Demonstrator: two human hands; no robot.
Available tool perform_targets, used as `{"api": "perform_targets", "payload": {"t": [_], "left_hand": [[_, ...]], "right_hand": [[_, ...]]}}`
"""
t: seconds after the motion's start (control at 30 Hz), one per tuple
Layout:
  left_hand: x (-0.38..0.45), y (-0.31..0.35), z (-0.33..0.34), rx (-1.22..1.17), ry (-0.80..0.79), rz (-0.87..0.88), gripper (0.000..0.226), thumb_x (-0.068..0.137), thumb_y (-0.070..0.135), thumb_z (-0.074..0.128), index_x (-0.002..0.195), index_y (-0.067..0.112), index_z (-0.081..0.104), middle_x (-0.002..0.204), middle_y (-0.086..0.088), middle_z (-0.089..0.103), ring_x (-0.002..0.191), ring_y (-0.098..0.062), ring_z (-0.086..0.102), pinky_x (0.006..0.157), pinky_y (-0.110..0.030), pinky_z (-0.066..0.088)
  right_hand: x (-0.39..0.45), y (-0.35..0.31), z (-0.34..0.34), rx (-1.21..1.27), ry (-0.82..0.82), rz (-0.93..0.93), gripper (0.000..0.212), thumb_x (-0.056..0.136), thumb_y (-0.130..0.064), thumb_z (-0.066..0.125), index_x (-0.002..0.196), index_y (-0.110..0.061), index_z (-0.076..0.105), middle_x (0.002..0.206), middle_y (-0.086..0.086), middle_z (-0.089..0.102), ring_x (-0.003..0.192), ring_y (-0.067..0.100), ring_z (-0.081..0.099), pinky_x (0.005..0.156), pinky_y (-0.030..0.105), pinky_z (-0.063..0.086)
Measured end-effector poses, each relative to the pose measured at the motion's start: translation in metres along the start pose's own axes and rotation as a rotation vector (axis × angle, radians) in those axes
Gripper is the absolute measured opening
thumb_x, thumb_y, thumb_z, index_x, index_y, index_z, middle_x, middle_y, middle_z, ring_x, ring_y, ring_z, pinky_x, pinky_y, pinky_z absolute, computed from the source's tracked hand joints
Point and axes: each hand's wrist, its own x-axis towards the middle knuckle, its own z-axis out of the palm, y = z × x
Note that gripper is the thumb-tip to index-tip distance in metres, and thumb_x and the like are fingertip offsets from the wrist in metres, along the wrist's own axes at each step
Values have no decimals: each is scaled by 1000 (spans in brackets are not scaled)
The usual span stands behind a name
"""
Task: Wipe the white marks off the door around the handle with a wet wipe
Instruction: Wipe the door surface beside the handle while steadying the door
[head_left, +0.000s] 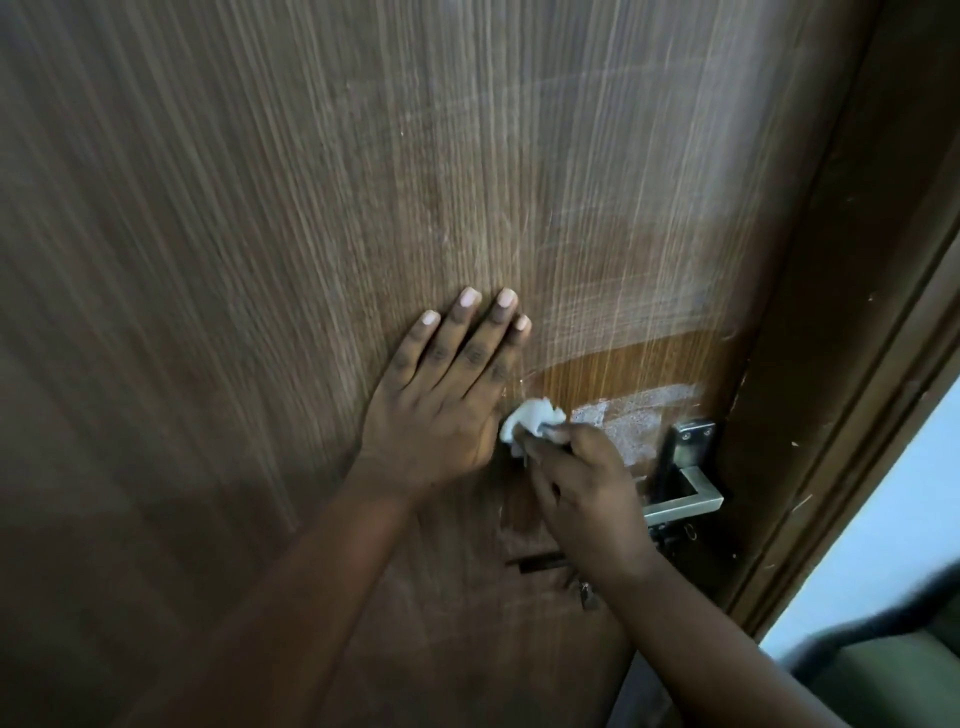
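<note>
The right hand (582, 499) pinches a crumpled white wet wipe (530, 421) in its grip against the brown wood-grain door (260, 208), beside the flat, splayed left hand (447, 384).

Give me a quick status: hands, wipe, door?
Left hand flat on door. Right hand presses wet wipe beside handle. White marks remain above handle.

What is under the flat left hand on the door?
The left hand lies flat on the brown door. Wood grain shows around it; any white marks beneath the palm are hidden.
</note>
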Motion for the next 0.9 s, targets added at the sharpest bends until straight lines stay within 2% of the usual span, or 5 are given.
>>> {"api": "perform_targets", "payload": {"t": [0.23, 0.4, 0.57, 0.7, 0.9], "left_hand": [[2, -1, 0, -6, 32, -2, 49, 96, 26, 35, 143, 14, 43, 149, -5, 40, 139, -24, 34, 115, -40, 19], [0, 1, 3, -7, 52, -8, 51, 93, 24, 43, 143, 14, 43, 150, -4, 39, 140, -24, 32, 116, -41, 19], [1, 2, 4, -38, 60, -20, 52, 92, 21, 46, 143, 14, 43, 149, -5, 39, 140, -25, 31, 115, -42, 19], [0, 7, 5, -57, 64, -45, 53, 92, 20, 47, 144, 13, 41, 150, -5, 38, 141, -26, 29, 115, -43, 19], [0, 8, 7, -72, 60, -56, 52, 94, 22, 44, 145, 13, 39, 151, -5, 34, 145, -24, 19, 116, -43, 17]], "right_hand": [[26, -11, -8, 15, 166, -17, 23, 85, -5, 58, 105, -7, 69, 96, 12, 65, 91, 21, 62, 78, 31, 52], [18, 2, -11, 9, 79, -21, 20, 86, -8, 57, 100, -5, 70, 89, 14, 63, 86, 26, 64, 74, 34, 54], [15, 51, -53, -134, 158, 199, 18, 82, -3, 65, 100, -2, 70, 93, 17, 61, 83, 27, 62, 71, 33, 53], [19, 77, -72, -244, 222, 420, 15, 85, -1, 60, 97, -2, 69, 98, 19, 58, 85, 36, 61, 72, 27, 40], [3, 84, -64, -288, 209, 389, 16, 82, 2, 63, 97, 0, 70, 93, 19, 61, 84, 34, 61, 73, 26, 40]]}}
